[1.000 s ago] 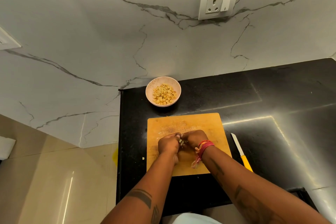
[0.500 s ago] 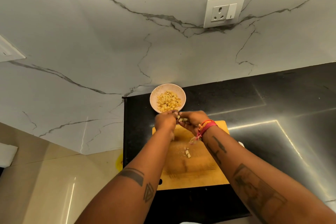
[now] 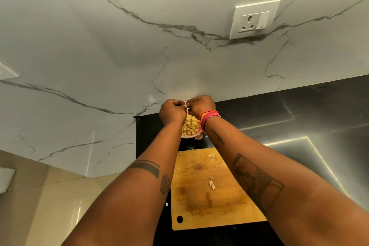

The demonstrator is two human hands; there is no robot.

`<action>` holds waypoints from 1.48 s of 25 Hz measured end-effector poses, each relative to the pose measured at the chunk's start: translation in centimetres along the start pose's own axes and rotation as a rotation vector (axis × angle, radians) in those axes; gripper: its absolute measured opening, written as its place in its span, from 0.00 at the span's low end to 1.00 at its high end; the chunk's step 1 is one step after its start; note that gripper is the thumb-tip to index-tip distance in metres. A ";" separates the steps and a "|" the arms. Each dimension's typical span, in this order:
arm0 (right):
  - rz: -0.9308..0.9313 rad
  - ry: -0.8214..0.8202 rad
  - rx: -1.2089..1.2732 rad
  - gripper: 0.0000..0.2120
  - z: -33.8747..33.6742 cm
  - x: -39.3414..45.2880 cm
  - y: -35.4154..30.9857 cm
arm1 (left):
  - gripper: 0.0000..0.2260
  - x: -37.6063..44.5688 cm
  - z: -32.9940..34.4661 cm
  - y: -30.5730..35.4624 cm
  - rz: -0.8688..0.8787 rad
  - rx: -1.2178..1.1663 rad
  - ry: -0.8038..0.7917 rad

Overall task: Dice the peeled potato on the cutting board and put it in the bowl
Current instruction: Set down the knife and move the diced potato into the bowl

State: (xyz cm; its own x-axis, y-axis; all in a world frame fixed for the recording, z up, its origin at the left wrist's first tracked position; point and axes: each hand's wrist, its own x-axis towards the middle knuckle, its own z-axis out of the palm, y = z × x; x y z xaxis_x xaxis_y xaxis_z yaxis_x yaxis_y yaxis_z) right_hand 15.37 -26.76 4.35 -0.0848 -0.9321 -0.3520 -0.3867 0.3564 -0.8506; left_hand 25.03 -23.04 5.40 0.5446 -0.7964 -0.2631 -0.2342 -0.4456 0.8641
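Note:
Both of my hands are held together over the pale bowl (image 3: 187, 136), which stands at the back of the black counter against the wall. My left hand (image 3: 172, 112) and my right hand (image 3: 201, 105) have their fingers curled inward, cupping diced potato pieces between them; a pale bit shows in the gap. The hands and wrists hide most of the bowl. Diced potato (image 3: 189, 126) fills the part that shows. The wooden cutting board (image 3: 199, 201) lies nearer to me, with a few loose potato pieces (image 3: 212, 184) on it.
The black counter (image 3: 299, 109) stretches to the right. Its left edge runs just beside the board, with a drop to the beige floor. One small potato bit (image 3: 167, 204) lies on the counter left of the board. A wall socket (image 3: 254, 19) sits above.
My hands gathered diced pieces on the board, lifted them together and carried them away from me to above the bowl. A few pieces stayed on the board.

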 end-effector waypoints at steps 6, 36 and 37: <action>-0.070 -0.068 -0.091 0.15 -1.2 -0.4 4.4 | 0.14 -1.1 -0.2 -3.7 -0.053 -0.027 -0.038; -0.343 -0.259 -0.919 0.09 -1.8 -16.0 19.0 | 0.11 -16.3 1.0 -15.1 -0.484 -0.002 -0.271; -0.299 -0.259 -0.903 0.08 -1.7 -15.9 18.9 | 0.11 -16.3 0.9 -15.0 -0.518 -0.067 -0.277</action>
State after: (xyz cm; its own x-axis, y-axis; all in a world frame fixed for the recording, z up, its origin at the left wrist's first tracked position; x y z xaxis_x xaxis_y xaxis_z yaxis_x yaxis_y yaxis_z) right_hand 7.89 -5.35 -5.48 0.2928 -0.8948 -0.3369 -0.9246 -0.1752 -0.3382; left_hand 18.93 -3.73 -3.61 0.3414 -0.5632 -0.7525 0.0626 -0.7852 0.6160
